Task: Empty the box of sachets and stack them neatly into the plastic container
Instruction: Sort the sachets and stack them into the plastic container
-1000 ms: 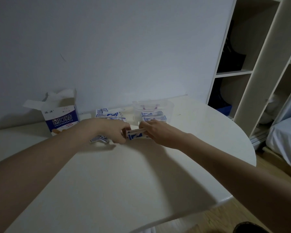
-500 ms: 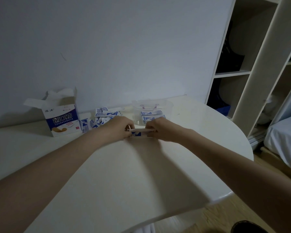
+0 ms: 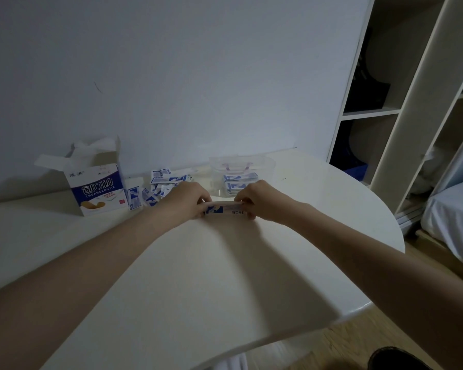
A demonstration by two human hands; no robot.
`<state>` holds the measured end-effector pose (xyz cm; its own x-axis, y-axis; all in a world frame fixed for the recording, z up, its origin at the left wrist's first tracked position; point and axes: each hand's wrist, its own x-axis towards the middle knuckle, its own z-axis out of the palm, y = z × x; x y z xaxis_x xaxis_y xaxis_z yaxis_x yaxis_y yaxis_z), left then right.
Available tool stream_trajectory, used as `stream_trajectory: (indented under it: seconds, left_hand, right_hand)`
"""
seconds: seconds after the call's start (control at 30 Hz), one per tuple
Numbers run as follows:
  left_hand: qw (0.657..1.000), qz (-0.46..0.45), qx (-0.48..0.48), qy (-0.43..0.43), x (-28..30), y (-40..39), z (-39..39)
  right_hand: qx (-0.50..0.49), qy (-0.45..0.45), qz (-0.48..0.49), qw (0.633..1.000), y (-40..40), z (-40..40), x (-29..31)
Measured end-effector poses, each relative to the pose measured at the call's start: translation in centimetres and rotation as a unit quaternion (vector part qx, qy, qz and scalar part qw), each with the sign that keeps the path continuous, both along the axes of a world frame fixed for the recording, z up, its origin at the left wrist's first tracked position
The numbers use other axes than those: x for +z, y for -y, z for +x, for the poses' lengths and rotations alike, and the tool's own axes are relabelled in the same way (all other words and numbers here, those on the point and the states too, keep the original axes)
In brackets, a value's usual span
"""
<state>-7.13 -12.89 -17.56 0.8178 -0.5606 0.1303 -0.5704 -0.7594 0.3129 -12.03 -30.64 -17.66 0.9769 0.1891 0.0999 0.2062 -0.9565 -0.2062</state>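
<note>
A small bundle of blue-and-white sachets is held between both hands just above the white table. My left hand grips its left end and my right hand grips its right end. Behind my right hand stands the clear plastic container, with stacked sachets inside it. A loose pile of sachets lies behind my left hand. The opened blue-and-white box stands upright at the far left, flaps up.
The table ends against a plain wall at the back and curves away at the right and front. An open shelf unit stands to the right, with a bed corner beyond it. A dark shoe shows on the wooden floor.
My left hand left the loose pile and joined my right hand on the bundle. Both hands now hold the sachets level, slightly farther forward toward the container.
</note>
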Motion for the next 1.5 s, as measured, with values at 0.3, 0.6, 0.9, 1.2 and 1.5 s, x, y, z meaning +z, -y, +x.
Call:
stream_trajectory:
  seconds: [0.3,0.6,0.9,1.2,1.5]
  left_hand:
    - [0.998,0.061,0.001,0.026,0.5,0.1,0.1]
    - [0.998,-0.037,0.036,-0.037,0.1,-0.4,0.5]
    - [0.997,-0.043,0.041,-0.039,2.1,-0.4,0.9]
    - [0.896,-0.391,0.107,-0.181,7.6,3.9,4.6]
    - [0.989,0.089,0.11,0.049,5.5,8.5,6.4]
  right_hand:
    - [-0.015,-0.004,0.018,1.0,0.1,0.2,0.5]
    - [-0.027,-0.027,0.088,0.995,0.5,0.2,0.7]
    - [-0.025,-0.015,0.066,0.997,0.7,0.8,1.8]
    - [-0.128,0.104,0.232,0.959,4.2,5.0,7.8]
    - [-0.15,-0.022,0.055,0.987,4.4,7.8,5.9]
